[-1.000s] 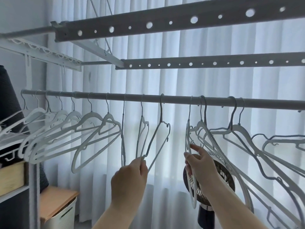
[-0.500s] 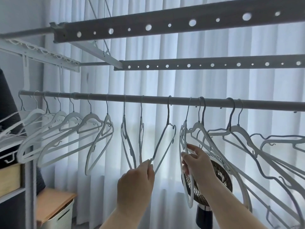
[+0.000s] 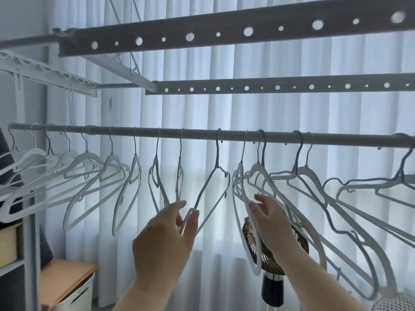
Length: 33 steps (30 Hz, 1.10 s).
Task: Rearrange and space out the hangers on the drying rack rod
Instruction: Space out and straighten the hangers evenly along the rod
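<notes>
A grey rod [image 3: 197,132] runs across the view with several white and grey hangers on it. My left hand [image 3: 166,241] pinches the lower corner of a thin grey hanger [image 3: 212,187] hooked near the rod's middle. Just to the right, my right hand [image 3: 269,223] grips the edge of a white hanger [image 3: 241,198] that hangs edge-on. Left of my hands, several white hangers [image 3: 107,167] hang spaced apart. On the right, several hangers [image 3: 314,182] crowd together and overlap.
Two perforated rack bars [image 3: 224,32] cross above the rod. White curtains [image 3: 280,113] hang behind. A fan [image 3: 283,261] stands behind my right hand. A shelf unit [image 3: 27,254] and a lidded bin [image 3: 71,286] sit at the lower left.
My left hand has slid the thin grey hanger rightwards along the rod, and the hangers left of it have swung and spread. My right hand stays on the white hanger.
</notes>
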Tool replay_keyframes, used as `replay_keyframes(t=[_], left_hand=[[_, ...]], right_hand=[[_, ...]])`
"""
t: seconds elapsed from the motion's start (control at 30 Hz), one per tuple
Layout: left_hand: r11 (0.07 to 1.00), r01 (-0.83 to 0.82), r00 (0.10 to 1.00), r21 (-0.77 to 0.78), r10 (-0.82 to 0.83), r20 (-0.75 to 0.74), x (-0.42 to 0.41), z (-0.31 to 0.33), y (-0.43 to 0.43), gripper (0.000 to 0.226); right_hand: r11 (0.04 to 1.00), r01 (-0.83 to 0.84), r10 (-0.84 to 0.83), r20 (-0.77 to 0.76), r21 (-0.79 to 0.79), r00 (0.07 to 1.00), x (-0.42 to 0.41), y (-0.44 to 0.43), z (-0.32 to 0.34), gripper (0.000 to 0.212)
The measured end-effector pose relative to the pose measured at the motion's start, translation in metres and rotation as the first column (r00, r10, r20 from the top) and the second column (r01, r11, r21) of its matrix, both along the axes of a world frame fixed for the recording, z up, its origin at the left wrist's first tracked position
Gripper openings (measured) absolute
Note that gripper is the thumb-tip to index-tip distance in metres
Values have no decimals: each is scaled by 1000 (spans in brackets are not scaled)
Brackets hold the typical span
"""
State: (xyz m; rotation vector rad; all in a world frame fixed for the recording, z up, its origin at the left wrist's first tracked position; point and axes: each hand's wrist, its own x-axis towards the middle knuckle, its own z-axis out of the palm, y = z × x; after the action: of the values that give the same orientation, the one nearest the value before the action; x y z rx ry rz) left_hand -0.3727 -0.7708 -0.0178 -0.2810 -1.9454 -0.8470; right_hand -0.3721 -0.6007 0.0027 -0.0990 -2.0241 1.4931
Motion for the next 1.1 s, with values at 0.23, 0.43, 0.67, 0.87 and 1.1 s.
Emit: replay_keyframes(t=[0.23, 0.43, 0.67, 0.87, 1.1], left_hand=[[950, 311, 924, -8, -305, -229, 16, 1, 20, 18], [770, 629, 777, 106, -627, -63, 37, -11, 48, 25], [680, 694, 655, 236, -733, 182, 41, -30, 86, 19], [717, 625, 676, 309, -695, 245, 48, -35, 115, 17], [724, 467, 726, 509, -642, 247, 65, -40, 144, 45]], right_hand=[[764, 327, -204, -272, 556, 940, 33, 6, 7, 37], [670, 411, -367, -205, 619, 907, 41, 38, 18, 43], [972, 55, -93, 159, 229, 983, 40, 76, 13, 40], [933, -252, 316, 250, -257, 915, 42, 84, 11, 30], [823, -389, 496, 192, -414, 847, 33, 80, 5, 29]])
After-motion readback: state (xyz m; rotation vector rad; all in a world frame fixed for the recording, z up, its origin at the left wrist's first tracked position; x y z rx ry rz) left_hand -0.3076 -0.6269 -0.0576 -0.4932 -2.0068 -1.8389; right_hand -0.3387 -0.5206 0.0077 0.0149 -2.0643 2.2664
